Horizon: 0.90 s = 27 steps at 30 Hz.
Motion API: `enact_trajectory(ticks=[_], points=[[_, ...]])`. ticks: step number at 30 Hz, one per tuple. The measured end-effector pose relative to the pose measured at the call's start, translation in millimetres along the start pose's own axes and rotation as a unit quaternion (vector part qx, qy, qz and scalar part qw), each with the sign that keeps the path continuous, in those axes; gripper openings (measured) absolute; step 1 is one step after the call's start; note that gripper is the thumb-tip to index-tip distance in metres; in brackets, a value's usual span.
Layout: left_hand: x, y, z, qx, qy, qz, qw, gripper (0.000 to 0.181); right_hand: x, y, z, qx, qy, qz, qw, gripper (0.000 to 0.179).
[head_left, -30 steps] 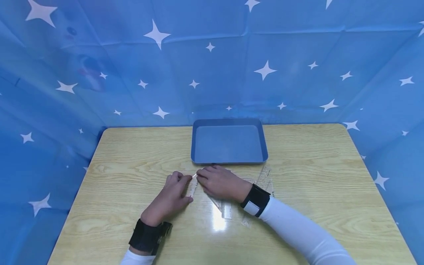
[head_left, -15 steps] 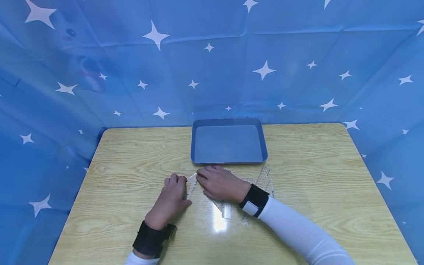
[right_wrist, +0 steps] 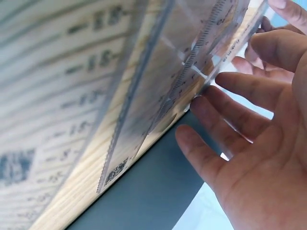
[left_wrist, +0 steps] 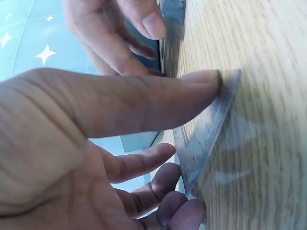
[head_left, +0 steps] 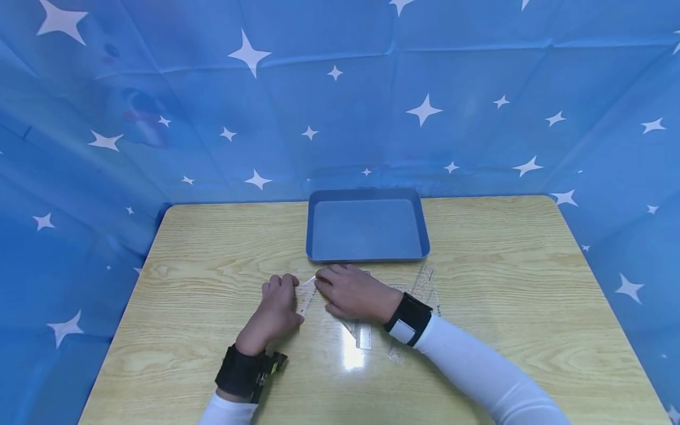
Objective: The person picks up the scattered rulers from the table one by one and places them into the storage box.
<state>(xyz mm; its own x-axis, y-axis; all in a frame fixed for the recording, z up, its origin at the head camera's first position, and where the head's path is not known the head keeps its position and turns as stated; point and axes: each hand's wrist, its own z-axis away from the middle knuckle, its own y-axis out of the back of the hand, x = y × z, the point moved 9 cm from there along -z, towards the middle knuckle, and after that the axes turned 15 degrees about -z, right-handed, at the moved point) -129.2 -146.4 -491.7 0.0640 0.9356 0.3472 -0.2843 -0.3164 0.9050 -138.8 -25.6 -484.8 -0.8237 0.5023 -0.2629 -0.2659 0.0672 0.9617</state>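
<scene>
At a wood-grain desk (head_left: 212,248), the left hand (head_left: 274,311) grips a clear set square (left_wrist: 204,132) between thumb and fingertips. Beside it, the right hand (head_left: 358,294), fingers loosely extended, rests over other clear rulers (head_left: 363,336). Beyond is a blue tray (head_left: 368,230), then a starry curtain (head_left: 340,106).

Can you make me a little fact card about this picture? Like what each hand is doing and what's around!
Left hand: pinches a clear set square between thumb and fingers
Right hand: beside the set square; can't tell whether it grips anything
Straight ruler: clear, poking out from under the right hand
Slanted ruler: clear, near the right wrist
Tray: blue, just beyond the hands
Table: wood-grain top
Backdrop: blue with white stars
</scene>
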Motion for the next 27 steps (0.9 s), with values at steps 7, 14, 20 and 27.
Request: enact_trajectory(ticks=[7, 14, 20, 27], points=[[-0.9, -0.4, -3.7, 0.001, -0.009, 0.008, 0.9999, 0.066, 2.1, 3.1, -4.2, 0.017, -0.007, -0.023, 0.9996, 0.049], [0.1, -0.5, -7.6, -0.011, -0.01, 0.003, 0.9999, 0.064, 0.5, 2.5, -6.4, 0.019, 0.002, 0.022, 0.9996, 0.047], [2.9, 4.8, -5.2, 0.008, -0.015, -0.012, 0.9998, 0.052, 0.9, 4.6, -6.2, 0.025, 0.006, 0.044, 0.9987, 0.046], [2.5, 6.1, 0.2, 0.014, -0.002, -0.041, 0.9991, 0.049, -0.1, 4.9, -5.2, 0.035, 0.006, 0.028, 0.999, 0.046]])
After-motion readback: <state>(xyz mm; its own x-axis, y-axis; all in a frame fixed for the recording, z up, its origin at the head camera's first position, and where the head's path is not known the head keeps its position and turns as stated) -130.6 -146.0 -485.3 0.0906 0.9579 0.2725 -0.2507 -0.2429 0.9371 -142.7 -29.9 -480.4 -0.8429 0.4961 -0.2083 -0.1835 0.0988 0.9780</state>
